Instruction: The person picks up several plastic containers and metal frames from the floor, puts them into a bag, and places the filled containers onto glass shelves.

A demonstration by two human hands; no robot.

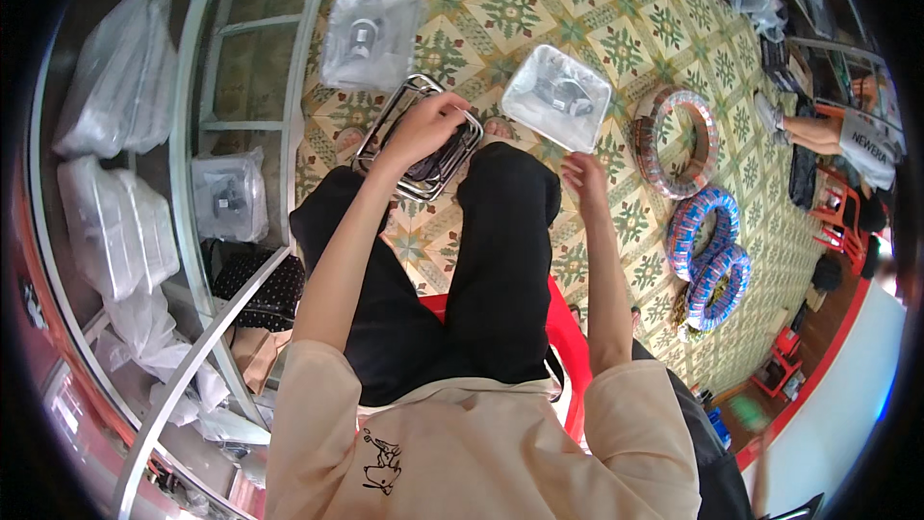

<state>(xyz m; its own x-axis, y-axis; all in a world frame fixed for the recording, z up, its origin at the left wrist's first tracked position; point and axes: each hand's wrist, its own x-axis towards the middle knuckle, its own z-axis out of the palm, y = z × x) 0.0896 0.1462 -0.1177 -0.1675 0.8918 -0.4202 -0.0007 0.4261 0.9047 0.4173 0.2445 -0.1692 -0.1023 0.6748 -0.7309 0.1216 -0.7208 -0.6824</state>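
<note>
A chrome tube frame (426,191) stands on the floor between my feet, with something dark inside it. My left hand (433,123) is over its upper end, fingers bent near the rim. Whether they grip anything is unclear. My right hand (583,175) is beside my right knee, fingers slightly apart with nothing seen in them. Its fingertips are close to the lower edge of a white-rimmed rectangular item in clear plastic (548,97); contact cannot be told. A similar plastic-wrapped item (372,40) lies beyond the frame to the left.
Metal shelving (292,87) with wrapped goods (119,79) runs along my left. On the patterned tile floor (505,11) at right lie a wrapped ring-shaped bundle (642,137) and two blue-wrapped ones (722,289). I sit on a red plastic chair (567,336). Another person's leg (812,128) shows far right.
</note>
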